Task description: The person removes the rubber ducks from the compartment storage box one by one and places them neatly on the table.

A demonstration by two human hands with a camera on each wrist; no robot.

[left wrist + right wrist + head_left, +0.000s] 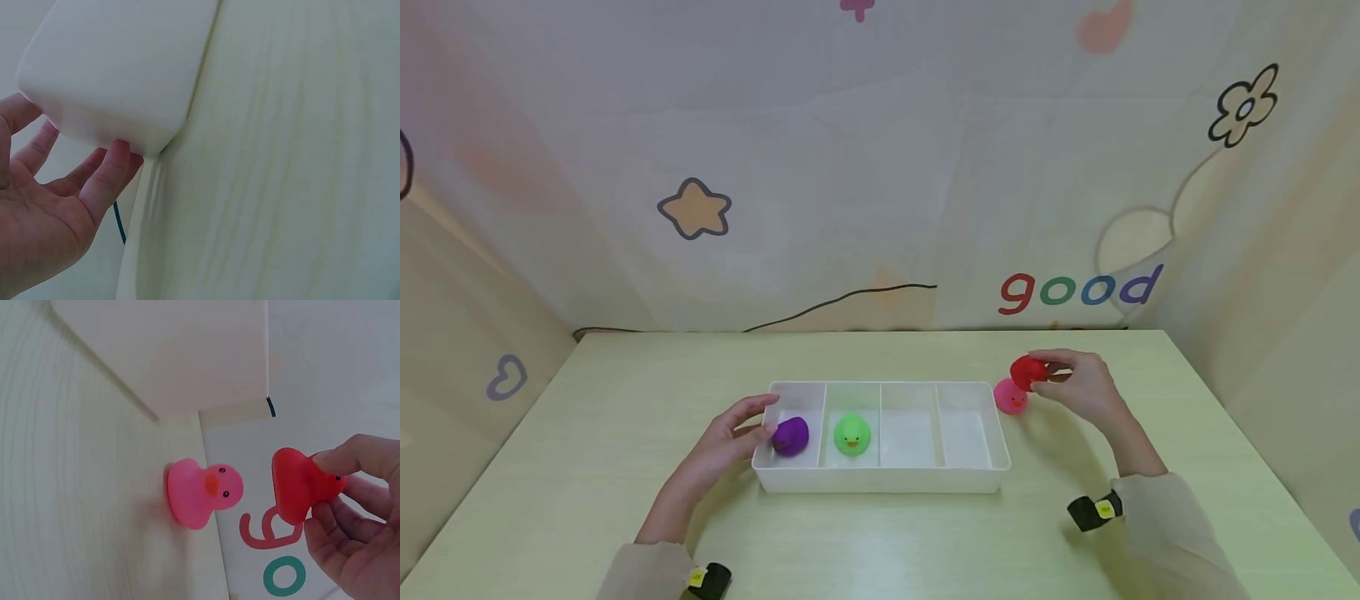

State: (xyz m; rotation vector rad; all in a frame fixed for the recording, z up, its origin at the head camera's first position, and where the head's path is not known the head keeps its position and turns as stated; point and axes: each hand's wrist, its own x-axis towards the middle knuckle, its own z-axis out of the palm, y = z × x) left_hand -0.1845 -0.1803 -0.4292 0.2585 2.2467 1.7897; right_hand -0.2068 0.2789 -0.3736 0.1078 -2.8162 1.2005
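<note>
Between finger and thumb my right hand (pixel 1078 385) holds a red rubber duck (pixel 295 487) in the air, to the right of the white divided box (pixel 880 481). Below the red duck a pink rubber duck (pixel 201 492) stands on the table, just off the box's right end. My left hand (pixel 59 206) rests its fingertips against the outside of the box's left end, up by the rim. A purple duck (pixel 792 437) lies in the leftmost compartment, and a green duck (pixel 852 434) sits upright in the compartment beside it, facing me.
The box stands on a pale wood-grain table (pixel 880 550). A printed cloth (pixel 880 192) with a star, a flower and the word "good" hangs behind the table's back edge and along both sides. Each wrist carries a black strap (pixel 710 580).
</note>
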